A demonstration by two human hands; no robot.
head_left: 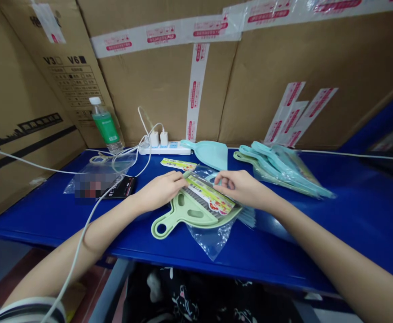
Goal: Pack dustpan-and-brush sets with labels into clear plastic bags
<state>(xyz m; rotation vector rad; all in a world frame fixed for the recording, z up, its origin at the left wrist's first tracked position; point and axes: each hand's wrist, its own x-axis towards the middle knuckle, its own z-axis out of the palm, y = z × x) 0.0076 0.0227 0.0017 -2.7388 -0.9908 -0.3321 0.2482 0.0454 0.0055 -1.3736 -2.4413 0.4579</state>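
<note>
A light green dustpan and brush set [183,214] lies nested in front of me, its looped handle pointing to the lower left. Across its grey bristles rests a printed yellow-green card [213,196]. Clear film of a plastic bag [213,242] shows below the set and around its far side. My left hand [165,190] is closed at the set's upper left edge, fingertips beside the card's end. Over the far right side, my right hand [238,186] is curled with its fingertips pinched at the film. Light blue bristles [248,216] stick out beneath the set.
A light blue dustpan [209,152] and another printed card [178,163] lie behind. Bagged blue and green sets [284,168] are stacked at right. A power strip [165,148], bottle [105,125], phone [120,187] and loose white cable [90,215] occupy the left. Cardboard walls the back.
</note>
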